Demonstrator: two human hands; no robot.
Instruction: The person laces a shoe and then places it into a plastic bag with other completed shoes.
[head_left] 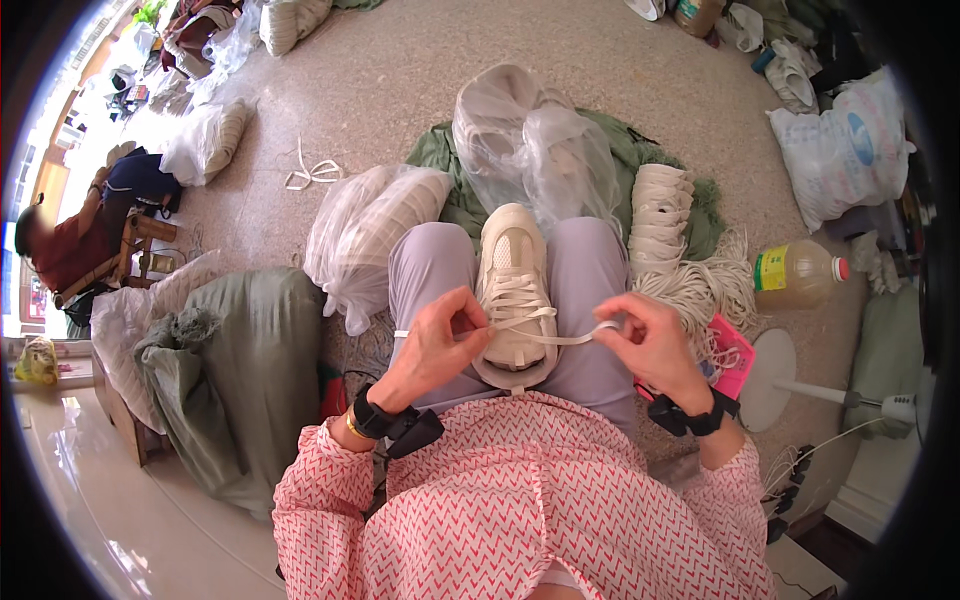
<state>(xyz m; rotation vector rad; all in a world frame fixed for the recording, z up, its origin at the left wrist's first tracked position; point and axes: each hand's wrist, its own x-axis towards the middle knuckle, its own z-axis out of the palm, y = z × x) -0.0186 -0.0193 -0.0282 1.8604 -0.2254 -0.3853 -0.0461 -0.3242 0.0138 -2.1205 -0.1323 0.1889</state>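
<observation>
**Lacing a shoe on the lap**

A pink patterned smock [520,500] fills the bottom of the view, with both forearms reaching out from it. The left hand [440,345] has its fingers [472,312] pinched together on one end of a flat white lace [560,339]; the right hand [655,345] has its fingers [622,322] closed on the other end, and the lace runs taut between them. It crosses the cream shoe [515,290], which lies between the knees with its toe pointing away.

To do this well, I judge both ends should be pulled evenly and the lace kept flat, not twisted, where it passes the eyelets.

Just beyond the knees lie clear bags [530,150] of shoes. To the right are a stack of soles [660,215], a bundle of laces [705,290] and a bottle [800,275], all on the floor [400,60].
</observation>
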